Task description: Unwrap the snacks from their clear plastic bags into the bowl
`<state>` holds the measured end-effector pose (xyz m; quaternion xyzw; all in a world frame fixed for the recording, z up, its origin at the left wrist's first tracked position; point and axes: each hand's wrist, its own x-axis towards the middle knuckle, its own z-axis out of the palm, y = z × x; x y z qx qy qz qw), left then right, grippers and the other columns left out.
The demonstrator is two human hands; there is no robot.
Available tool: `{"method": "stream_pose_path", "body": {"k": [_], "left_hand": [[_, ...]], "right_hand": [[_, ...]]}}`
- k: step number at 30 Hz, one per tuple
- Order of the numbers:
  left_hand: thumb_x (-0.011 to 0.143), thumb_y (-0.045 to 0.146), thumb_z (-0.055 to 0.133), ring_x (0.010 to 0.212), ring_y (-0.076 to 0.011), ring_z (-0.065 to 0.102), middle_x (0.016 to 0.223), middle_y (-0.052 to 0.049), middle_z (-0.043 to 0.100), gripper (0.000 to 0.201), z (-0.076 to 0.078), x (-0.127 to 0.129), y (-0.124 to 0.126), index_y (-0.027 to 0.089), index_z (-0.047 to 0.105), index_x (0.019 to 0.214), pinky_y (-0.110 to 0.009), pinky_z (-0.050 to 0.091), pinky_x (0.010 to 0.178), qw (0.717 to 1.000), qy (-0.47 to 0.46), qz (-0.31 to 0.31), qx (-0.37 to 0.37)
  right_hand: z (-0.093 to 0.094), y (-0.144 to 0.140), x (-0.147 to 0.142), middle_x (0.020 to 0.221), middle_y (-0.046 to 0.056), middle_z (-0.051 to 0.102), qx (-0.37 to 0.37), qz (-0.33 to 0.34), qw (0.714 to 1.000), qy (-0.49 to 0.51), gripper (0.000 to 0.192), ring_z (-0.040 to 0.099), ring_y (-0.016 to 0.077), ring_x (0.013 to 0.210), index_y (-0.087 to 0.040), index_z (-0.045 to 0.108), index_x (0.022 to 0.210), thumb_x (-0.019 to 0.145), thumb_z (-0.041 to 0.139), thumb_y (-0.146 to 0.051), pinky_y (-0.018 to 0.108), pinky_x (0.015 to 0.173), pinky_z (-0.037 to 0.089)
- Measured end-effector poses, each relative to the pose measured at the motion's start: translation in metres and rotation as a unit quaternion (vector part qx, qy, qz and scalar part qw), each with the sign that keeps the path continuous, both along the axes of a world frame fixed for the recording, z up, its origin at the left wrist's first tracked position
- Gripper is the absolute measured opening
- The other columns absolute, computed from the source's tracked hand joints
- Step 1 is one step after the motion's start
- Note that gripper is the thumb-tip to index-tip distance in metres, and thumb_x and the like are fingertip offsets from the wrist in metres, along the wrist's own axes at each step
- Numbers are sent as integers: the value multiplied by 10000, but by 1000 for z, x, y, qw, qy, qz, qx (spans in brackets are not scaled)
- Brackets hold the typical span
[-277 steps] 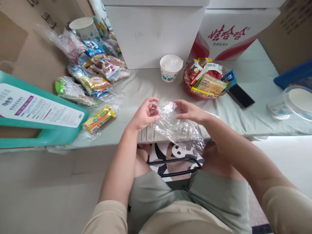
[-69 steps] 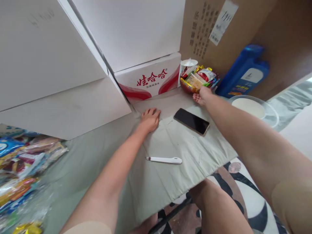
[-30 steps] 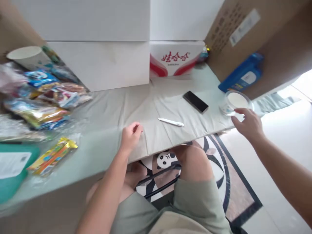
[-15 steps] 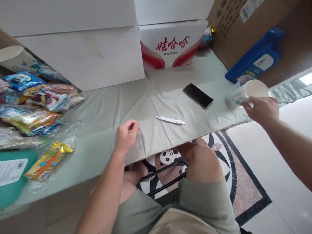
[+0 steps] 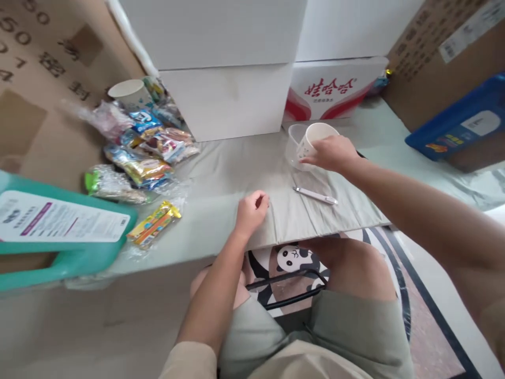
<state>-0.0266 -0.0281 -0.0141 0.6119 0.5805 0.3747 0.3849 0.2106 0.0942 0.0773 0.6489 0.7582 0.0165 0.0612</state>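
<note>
My right hand [image 5: 333,152] grips a white paper cup [image 5: 321,131] with a leaf print, tilted above the cloth-covered table. A clear plastic cup [image 5: 294,145] is beside the paper cup, to its left; whether my fingers also hold it cannot be made out. My left hand [image 5: 252,210] rests near the table's front edge, its fingers curled and nothing visible in them. Between my hands, towards the front, lies a slim white tool with a metal tip [image 5: 315,196]. My right hand and forearm hide most of the dark phone.
Wrapped snacks [image 5: 138,163] are heaped at the left, with another paper cup [image 5: 132,93] behind them. A yellow snack packet [image 5: 154,223] lies near a green jug [image 5: 67,231]. White boxes [image 5: 232,100] and a red-marked carton [image 5: 325,92] stand behind; a blue bottle [image 5: 461,123] leans right.
My right hand has carried the paper cup leftward from the table's right side, and the clear cup has come along with it. The view has turned left. My left hand stays curled.
</note>
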Motion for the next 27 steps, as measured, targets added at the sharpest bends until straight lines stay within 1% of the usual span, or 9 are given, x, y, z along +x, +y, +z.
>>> {"method": "stream_pose_path", "body": {"k": [4,7,11,14,16,19,22,24,27], "left_hand": [[917,330,499,606,-129,555,636,10,630,238,0,-18,-2,206,644,774,-258,410,632,1000,22,-3,21],[923,303,497,620,-130,567,657,7,651,233,0,-27,0,208,664,791,-260,411,650,999,12,-7,30],[916,293,499,630,-133,564,668,3,655,234,0,-33,2,206,653,762,-268,401,652,999,-7,0,38],[905,286,501,635,-133,561,667,9,646,229,0,-35,4,210,630,732,-271,403,659,999,-18,13,42],[898,269,498,636,-134,560,666,12,643,223,0,-34,5,212,626,725,-271,409,664,999,-15,25,39],[900,259,504,664,-147,585,697,-4,672,210,0,-32,5,208,654,760,-279,418,682,999,6,45,25],[916,277,505,729,-189,635,772,-48,724,224,0,-32,2,210,698,824,-308,412,695,995,71,63,-4],[926,295,496,774,-225,662,831,-80,748,247,1,-34,1,216,721,864,-327,407,688,990,120,69,-36],[928,296,481,814,-255,680,883,-103,753,270,3,-39,4,221,739,912,-336,406,685,982,168,54,-74]], "right_hand": [[-4,9,-11,1019,174,698,-17,-13,1000,-19,524,645,336,975,-192,693,920,1031,337,-559,417,795,453],[3,3,-6,1046,158,724,-11,-7,997,-70,433,650,312,946,-197,669,876,1029,388,-489,378,742,416],[34,-9,-5,1018,195,738,145,39,983,-105,339,637,325,988,-185,627,854,1025,387,-352,392,774,357],[51,-17,-35,906,177,732,250,86,963,-49,376,633,305,913,-194,636,861,1023,332,-345,393,797,338],[43,-19,-68,877,153,737,232,154,961,-9,390,636,287,891,-198,673,884,1017,337,-346,388,813,335],[4,-13,-106,953,116,764,116,237,965,13,372,650,263,936,-219,728,974,1013,374,-324,385,870,344],[-34,-4,-105,1045,111,774,42,240,970,19,323,665,269,1003,-226,762,1013,979,443,-273,396,917,378],[-42,1,-94,1129,121,763,73,249,965,44,290,659,300,1073,-218,766,1053,956,512,-317,425,964,397],[-29,0,-107,1156,142,745,193,290,930,116,331,651,335,1085,-197,748,1107,931,581,-424,471,978,428]]}}
